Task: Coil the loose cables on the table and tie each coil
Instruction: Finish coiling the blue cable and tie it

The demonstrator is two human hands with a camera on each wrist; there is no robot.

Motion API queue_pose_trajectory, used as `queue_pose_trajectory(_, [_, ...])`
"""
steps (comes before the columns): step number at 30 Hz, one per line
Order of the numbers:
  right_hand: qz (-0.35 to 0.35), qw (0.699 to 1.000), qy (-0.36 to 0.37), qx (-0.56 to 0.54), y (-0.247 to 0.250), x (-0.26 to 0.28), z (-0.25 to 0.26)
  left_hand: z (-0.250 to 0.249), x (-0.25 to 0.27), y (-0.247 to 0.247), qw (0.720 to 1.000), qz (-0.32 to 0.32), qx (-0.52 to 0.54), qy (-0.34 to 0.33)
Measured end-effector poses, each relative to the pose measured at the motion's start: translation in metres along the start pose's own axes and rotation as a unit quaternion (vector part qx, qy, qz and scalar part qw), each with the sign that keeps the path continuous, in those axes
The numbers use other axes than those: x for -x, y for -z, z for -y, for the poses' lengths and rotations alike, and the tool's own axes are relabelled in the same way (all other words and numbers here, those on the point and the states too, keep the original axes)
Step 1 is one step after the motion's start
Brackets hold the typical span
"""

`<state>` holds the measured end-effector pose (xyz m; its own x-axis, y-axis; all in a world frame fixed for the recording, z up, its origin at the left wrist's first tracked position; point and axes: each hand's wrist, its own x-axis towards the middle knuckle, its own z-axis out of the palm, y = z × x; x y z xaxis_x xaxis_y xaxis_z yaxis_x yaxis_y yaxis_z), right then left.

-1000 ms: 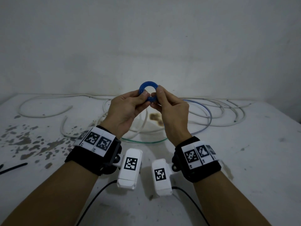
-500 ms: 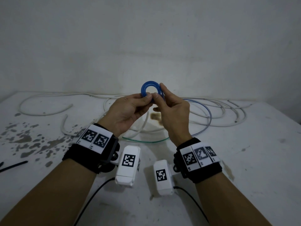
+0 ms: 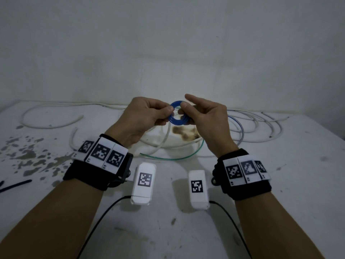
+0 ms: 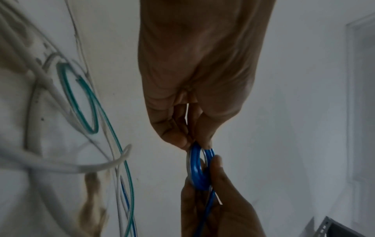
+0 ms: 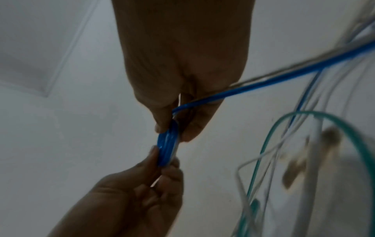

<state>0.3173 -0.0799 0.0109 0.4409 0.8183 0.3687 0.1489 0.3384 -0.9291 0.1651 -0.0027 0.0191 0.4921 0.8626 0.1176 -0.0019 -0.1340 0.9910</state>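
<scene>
A small tight coil of blue cable [image 3: 177, 116] [image 4: 198, 170] [image 5: 167, 146] is held in the air above the table's far middle. My left hand [image 3: 149, 116] pinches its left side between thumb and fingers. My right hand [image 3: 201, 116] pinches its right side, with the index finger sticking out straight. The cable's loose blue tail [image 5: 284, 78] runs from the right hand's fingers down to the table. Beneath lie a green cable [image 3: 175, 157], a thin blue loop [image 3: 240, 128] and several white cables [image 3: 46, 124].
The white table [image 3: 280, 184] has dark paint spots at the left and a brown stain [image 3: 184, 133] under the hands. A black strip [image 3: 16, 185] lies at the left edge. White cable loops [image 3: 261, 128] spread at the back right. A white wall stands behind.
Both hands have drawn slightly apart and turned the blue coil flatter and lower. My right index finger has lifted off the coil and now points out straight.
</scene>
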Motion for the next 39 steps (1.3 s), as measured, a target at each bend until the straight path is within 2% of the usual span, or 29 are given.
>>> queue_pose_trajectory(3, [-0.028,0.999,0.009,-0.016,-0.005,0.000,-0.002,0.001,0.001,-0.003,1.000,-0.016,0.014,0.001])
queue_pose_trajectory(8, [0.024,0.997,0.045,0.058,0.006,0.000,0.002,-0.002,0.005,0.001,0.996,0.059,-0.071,-0.004])
queue_pose_trajectory(10, [0.030,0.995,0.059,0.069,0.005,0.000,0.004,-0.001,0.006,-0.002,0.996,0.053,-0.070,-0.024])
queue_pose_trajectory(13, [0.000,0.997,0.065,0.034,-0.008,0.002,0.005,0.001,0.005,-0.009,0.999,0.016,0.043,-0.026])
queue_pose_trajectory(15, [-0.009,0.997,0.077,0.013,-0.018,0.004,0.003,0.001,0.003,-0.011,0.990,-0.004,0.142,-0.014])
queue_pose_trajectory(17, [0.008,0.993,0.106,0.043,-0.024,0.007,-0.001,0.002,0.002,-0.009,0.976,-0.008,0.216,-0.007])
queue_pose_trajectory(19, [0.015,0.989,0.127,0.072,-0.026,0.010,-0.004,0.000,0.003,-0.007,0.972,0.013,0.235,0.005])
queue_pose_trajectory(24, [0.003,0.985,0.140,0.101,-0.014,0.005,-0.003,-0.001,0.008,-0.010,0.986,0.078,0.148,0.027])
queue_pose_trajectory(28, [0.061,0.984,0.093,0.138,-0.004,0.003,0.005,-0.002,0.008,-0.004,0.996,0.069,0.046,0.020])
queue_pose_trajectory(30, [0.081,0.984,0.079,0.141,-0.002,0.002,0.006,-0.001,0.008,-0.004,0.997,0.061,0.036,0.013])
queue_pose_trajectory(34, [0.052,0.994,0.068,0.071,-0.007,0.002,0.003,-0.002,0.007,-0.009,0.996,0.052,0.077,-0.016])
queue_pose_trajectory(36, [0.036,0.998,0.053,0.025,-0.008,0.001,0.002,-0.003,0.006,-0.009,0.996,0.048,0.062,-0.030])
queue_pose_trajectory(39, [0.045,0.998,0.048,0.019,-0.006,0.002,0.003,-0.003,0.006,-0.005,0.998,0.041,0.021,-0.040])
